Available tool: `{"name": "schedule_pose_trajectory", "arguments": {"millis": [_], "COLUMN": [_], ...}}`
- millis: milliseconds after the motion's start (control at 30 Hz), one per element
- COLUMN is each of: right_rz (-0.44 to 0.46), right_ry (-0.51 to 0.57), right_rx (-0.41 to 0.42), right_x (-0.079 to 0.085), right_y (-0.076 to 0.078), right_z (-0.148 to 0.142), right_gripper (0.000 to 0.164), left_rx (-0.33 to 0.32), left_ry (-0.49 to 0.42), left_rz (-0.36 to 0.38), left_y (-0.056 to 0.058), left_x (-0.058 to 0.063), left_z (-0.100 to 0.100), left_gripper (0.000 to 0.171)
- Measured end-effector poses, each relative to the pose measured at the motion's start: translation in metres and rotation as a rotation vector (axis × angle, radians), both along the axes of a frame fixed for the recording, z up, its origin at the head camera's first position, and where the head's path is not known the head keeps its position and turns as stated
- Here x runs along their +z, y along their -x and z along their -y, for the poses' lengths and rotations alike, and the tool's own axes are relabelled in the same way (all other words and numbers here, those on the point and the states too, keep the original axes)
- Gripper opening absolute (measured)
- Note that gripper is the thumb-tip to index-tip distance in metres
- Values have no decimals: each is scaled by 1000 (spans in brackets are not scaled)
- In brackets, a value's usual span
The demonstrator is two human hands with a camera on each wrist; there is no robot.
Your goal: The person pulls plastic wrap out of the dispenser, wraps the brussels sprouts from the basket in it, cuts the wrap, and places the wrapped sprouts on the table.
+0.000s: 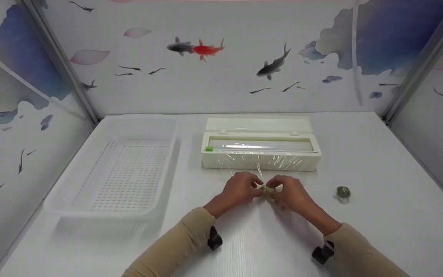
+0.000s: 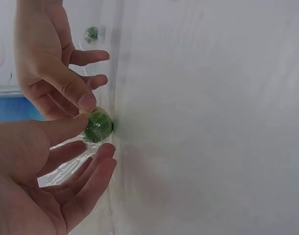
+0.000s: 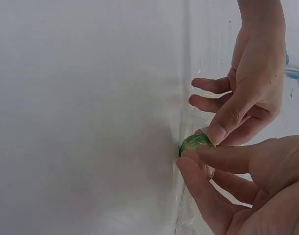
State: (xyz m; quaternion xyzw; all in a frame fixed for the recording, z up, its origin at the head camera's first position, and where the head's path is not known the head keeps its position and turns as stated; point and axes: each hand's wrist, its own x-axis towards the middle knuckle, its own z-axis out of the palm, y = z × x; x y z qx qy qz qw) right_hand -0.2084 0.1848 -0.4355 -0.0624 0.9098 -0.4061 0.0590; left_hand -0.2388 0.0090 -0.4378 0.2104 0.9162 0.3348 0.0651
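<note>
Between my two hands, just in front of the cling film dispenser, is a Brussels sprout point(image 2: 99, 126) with clear film point(image 1: 259, 166) around it. My left hand point(image 1: 241, 187) pinches it from the left with thumb and fingertips. From the other side my right hand point(image 1: 291, 193) pinches it too, thumb and forefinger on the film. In the right wrist view the green leaves of the sprout point(image 3: 194, 142) show between the fingertips. The film stretches back from the sprout to the dispenser point(image 1: 260, 162). Its underside is hidden by the fingers.
A film-wrapped green ball point(image 1: 343, 192) lies on the white table point(image 1: 383, 238) to the right. On the left stands a white plastic basket point(image 1: 164, 169) with a slotted bottom. The dispenser's lid point(image 1: 259, 124) is raised, and a green slider point(image 1: 209, 148) sits at its left end.
</note>
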Motion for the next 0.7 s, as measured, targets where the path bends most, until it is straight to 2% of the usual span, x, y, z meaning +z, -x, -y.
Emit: {"name": "schedule_pose_trajectory", "arguments": {"millis": [133, 200, 300, 533, 700], "right_rz": [5, 12, 31, 127, 188], "right_ry": [14, 24, 40, 33, 41], "right_rx": [3, -8, -16, 31, 88], "right_x": [0, 0, 2, 7, 12], "right_y": [0, 1, 2, 10, 19], "right_z": [-2, -2, -2, -5, -10], "right_gripper": [25, 31, 38, 23, 21], "left_rx": [16, 21, 28, 30, 37], "left_ry": [-170, -218, -230, -207, -211], "left_rz": [158, 212, 254, 319, 365], "left_y": [1, 1, 3, 6, 8], "left_x": [-5, -5, -4, 3, 6], "left_z": [2, 4, 4, 4, 4], "left_gripper": [20, 19, 19, 17, 16]}}
